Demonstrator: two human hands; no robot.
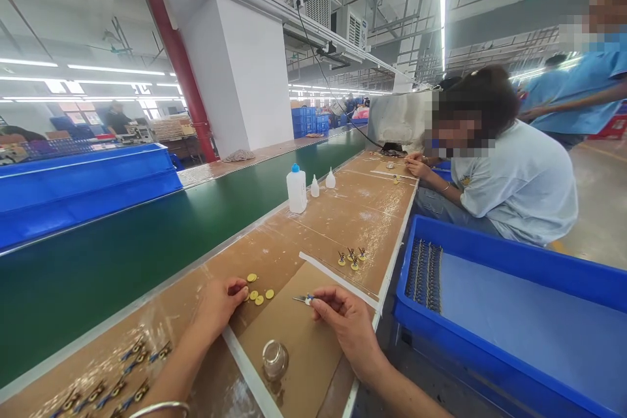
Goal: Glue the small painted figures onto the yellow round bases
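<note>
Head view: my left hand [220,304] rests on the cardboard sheet [294,339], fingertips pinching one yellow disc [243,290] at the near edge of the little pile of discs [259,294]. My right hand [343,317], just right of that pile, grips a small metal pin [304,299] with a blue end between thumb and finger. I'd lift only one disc, keep the pin level and bring both together low over the cardboard, clear of the glass cup [274,358] nearer me.

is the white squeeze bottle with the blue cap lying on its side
No, the white bottle stands upright on the taped cardboard worktop, beside two small dropper bottles.
</note>
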